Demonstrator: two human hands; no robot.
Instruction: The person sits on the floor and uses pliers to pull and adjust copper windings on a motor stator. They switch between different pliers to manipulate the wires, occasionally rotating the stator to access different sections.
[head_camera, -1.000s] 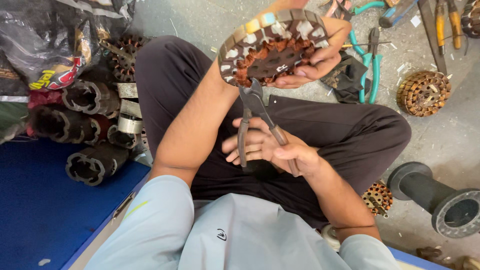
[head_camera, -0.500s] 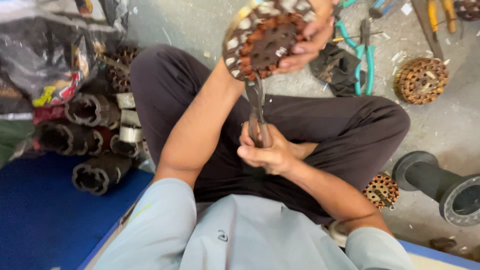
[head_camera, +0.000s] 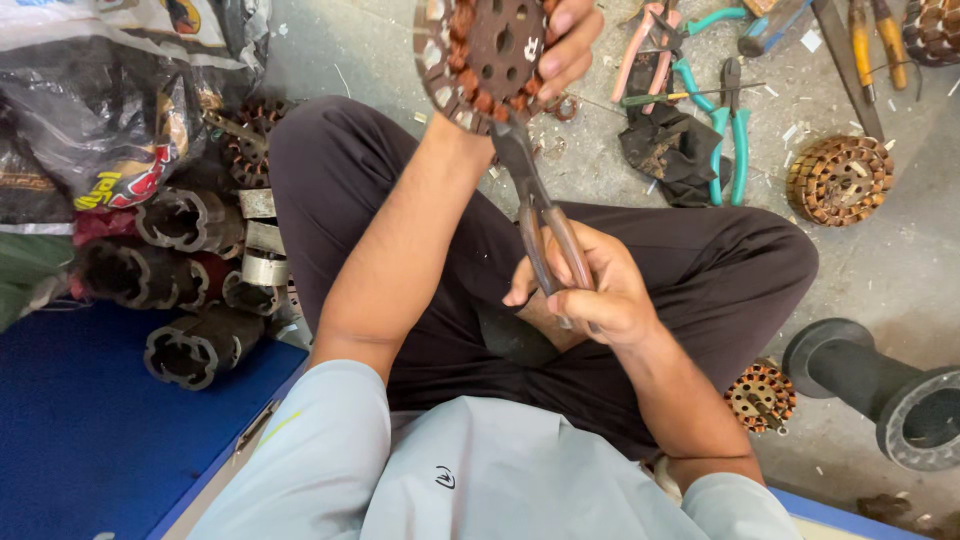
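Two hands busy: left hand clasps round rusty stator disc with copper windings, raised above dark-trousered lap; right hand squeezes brown-handled pliers below disc, nose meeting disc's lower rim; teal-handled cutters right of disc

A motor repair workshop: stators, pliers, concrete floor.

Left hand raised, fingers curled; right hand fisted at lap
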